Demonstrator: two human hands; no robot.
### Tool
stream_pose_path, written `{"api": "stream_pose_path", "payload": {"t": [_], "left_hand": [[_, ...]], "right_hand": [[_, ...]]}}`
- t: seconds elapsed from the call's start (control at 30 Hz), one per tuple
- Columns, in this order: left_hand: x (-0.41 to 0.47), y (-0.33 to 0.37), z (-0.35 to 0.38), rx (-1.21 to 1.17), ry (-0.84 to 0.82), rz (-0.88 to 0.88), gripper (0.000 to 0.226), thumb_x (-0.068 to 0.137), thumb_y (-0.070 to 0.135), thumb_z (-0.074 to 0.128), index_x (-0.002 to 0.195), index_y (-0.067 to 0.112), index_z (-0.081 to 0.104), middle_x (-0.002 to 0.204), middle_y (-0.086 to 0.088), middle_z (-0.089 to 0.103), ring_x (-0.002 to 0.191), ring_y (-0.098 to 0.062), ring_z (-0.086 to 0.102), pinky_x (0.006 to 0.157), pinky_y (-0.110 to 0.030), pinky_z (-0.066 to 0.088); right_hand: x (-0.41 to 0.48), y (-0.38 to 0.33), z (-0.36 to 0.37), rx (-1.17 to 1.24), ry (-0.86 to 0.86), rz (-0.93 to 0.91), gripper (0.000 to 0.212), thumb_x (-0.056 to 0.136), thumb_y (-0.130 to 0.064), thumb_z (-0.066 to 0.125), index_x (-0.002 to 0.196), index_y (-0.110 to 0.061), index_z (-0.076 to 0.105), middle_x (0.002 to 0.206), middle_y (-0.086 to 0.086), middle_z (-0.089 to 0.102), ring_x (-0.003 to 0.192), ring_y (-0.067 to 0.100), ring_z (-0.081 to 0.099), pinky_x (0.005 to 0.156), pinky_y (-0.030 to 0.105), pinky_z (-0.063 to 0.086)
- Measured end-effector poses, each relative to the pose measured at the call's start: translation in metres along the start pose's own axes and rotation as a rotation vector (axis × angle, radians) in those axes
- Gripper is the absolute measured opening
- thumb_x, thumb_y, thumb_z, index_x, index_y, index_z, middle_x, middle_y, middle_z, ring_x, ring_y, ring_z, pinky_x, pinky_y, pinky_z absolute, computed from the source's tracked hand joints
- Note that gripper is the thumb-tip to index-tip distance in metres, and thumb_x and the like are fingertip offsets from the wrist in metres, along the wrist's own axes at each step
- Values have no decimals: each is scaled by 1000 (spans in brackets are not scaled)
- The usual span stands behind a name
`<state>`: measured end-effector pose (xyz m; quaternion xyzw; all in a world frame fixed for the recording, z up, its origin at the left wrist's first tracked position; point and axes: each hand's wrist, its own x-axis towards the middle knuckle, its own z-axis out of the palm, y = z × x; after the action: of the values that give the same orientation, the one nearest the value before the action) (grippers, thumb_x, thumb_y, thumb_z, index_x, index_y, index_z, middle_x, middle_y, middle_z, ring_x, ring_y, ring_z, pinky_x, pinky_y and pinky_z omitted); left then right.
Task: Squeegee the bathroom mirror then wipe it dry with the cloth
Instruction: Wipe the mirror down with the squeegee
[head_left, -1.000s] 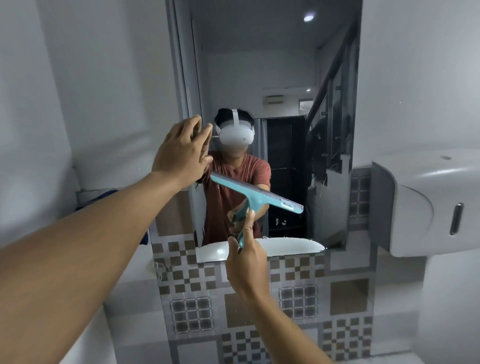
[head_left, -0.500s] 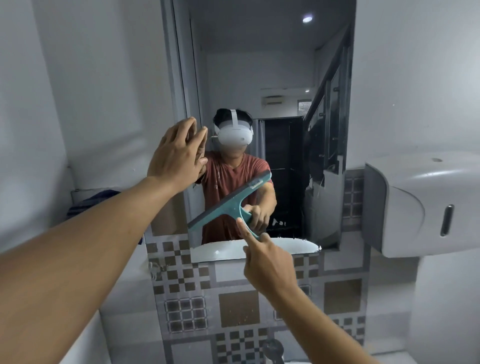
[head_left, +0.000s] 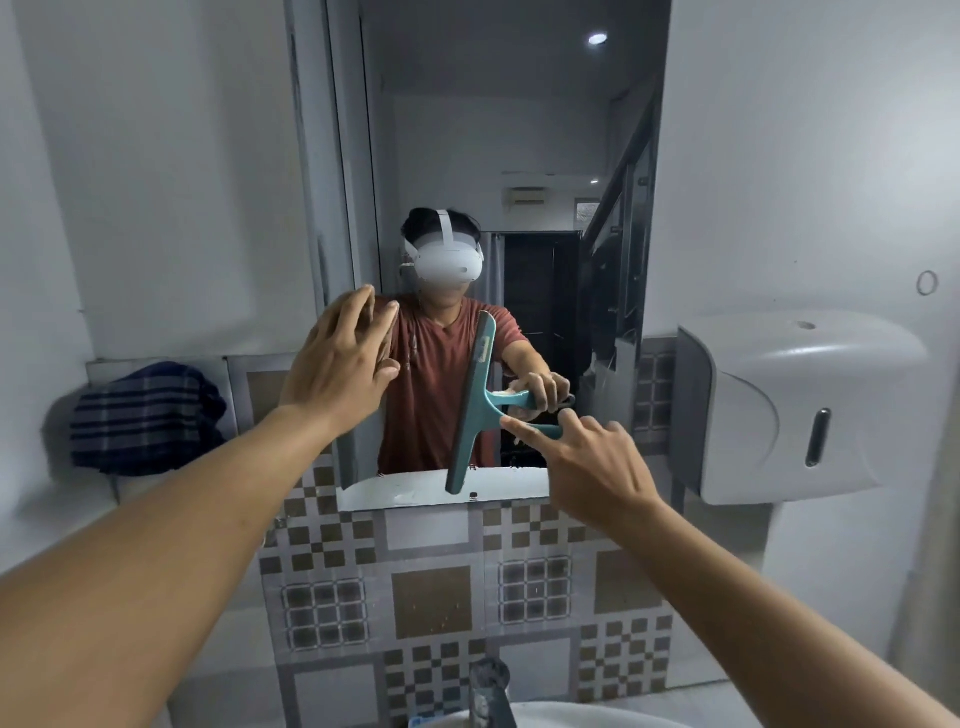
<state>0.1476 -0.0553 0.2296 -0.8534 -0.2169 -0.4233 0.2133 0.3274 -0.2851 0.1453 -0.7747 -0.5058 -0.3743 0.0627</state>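
A tall narrow mirror (head_left: 519, 130) hangs on the wall ahead. A teal squeegee (head_left: 475, 402) lies against its lower glass, blade nearly upright and handle pointing right. My right hand (head_left: 587, 467) grips that handle, index finger stretched along it. My left hand (head_left: 340, 364) rests flat on the mirror's left edge, fingers spread, holding nothing. A dark blue striped cloth (head_left: 143, 415) lies bunched on the ledge left of the mirror, well apart from both hands.
A white wall dispenser (head_left: 795, 405) juts out right of the mirror. Patterned tiles (head_left: 431, 597) cover the wall below it. A tap (head_left: 491, 691) and the white basin rim (head_left: 571, 717) sit at the bottom edge.
The squeegee blade has swung from near level to nearly upright and dropped toward the mirror's bottom edge. My right hand moved right and my left hand slid slightly lower.
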Motion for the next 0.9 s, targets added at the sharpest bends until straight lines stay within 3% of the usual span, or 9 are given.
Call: {"api": "stream_pose_path", "payload": {"t": [0.27,0.47,0.6,0.8,0.9], "left_hand": [[-1,1,5,29,5,7,86,78,28,82,151,11,40,155,-23,29,141,-45,31,115,-55,35],[-1,4,4,9,-4,-6,87,77,26,83,151,11,39,155,-23,29,141,-46,31,116,-56,35],[-1,5,3,9,-20,-9,87,79,27,82,152,11,37,157,-23,27,144,-45,28,116,-57,34],[-5,10,6,-24,-6,-35,82,83,25,77,153,11,36,158,-24,26,146,-43,24,118,-56,31],[-8,13,7,-48,6,-36,77,86,21,74,152,10,37,158,-25,26,146,-43,24,118,-56,30]], "right_hand": [[-20,42,5,-11,-47,91,78,97,-21,47,157,-51,8,104,7,57,82,24,62,67,36,52],[-35,48,17,16,-53,175,79,97,-19,46,157,-50,6,95,5,50,79,24,60,62,36,46],[-51,47,28,76,-91,272,80,99,-15,43,158,-48,1,88,3,37,70,22,48,56,34,40],[-63,35,40,180,-93,385,76,101,-16,40,157,-49,1,89,7,44,67,23,51,53,36,44],[-70,24,46,236,-106,449,78,103,-14,41,158,-48,-3,88,7,44,60,21,45,52,34,39]]}}
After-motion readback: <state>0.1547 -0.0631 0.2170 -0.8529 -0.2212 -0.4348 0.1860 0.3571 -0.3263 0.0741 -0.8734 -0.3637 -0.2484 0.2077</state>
